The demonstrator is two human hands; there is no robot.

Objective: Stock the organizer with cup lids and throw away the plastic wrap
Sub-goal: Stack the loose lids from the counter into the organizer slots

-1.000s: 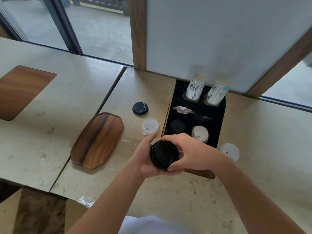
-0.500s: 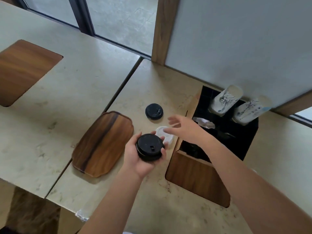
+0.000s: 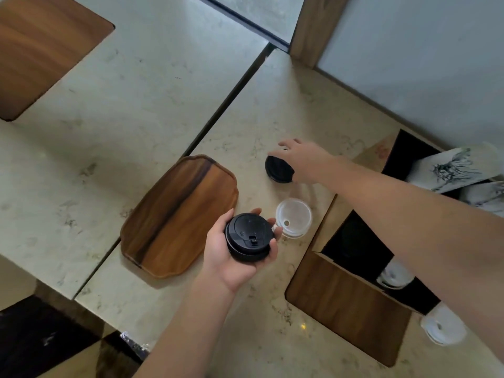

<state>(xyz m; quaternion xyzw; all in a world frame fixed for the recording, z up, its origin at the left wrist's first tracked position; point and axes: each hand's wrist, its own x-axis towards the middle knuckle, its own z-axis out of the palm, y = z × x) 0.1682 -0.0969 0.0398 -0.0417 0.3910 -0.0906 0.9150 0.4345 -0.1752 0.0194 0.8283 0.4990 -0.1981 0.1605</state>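
My left hand (image 3: 231,256) holds a stack of black cup lids (image 3: 248,237) above the counter, fingers curled round its far side. My right hand (image 3: 304,159) reaches out over a second black lid stack (image 3: 276,170) that lies on the counter, fingers curved onto its far edge. A white lid stack (image 3: 293,218) stands on the counter between the two. The wooden organizer (image 3: 346,304) with black compartments stands at the right, partly behind my right forearm; white lids (image 3: 394,276) show in one compartment.
A wooden tray (image 3: 177,216) lies just left of my left hand. Printed paper cup stacks (image 3: 450,171) lean in the organizer's far compartments. Another white lid stack (image 3: 441,327) sits right of the organizer. A seam splits the counter; crumpled plastic wrap (image 3: 133,345) shows at its near edge.
My right hand has moved away from the white lids and out onto the far black lid stack. My left hand still holds its black stack. The view has tilted and shifted left.
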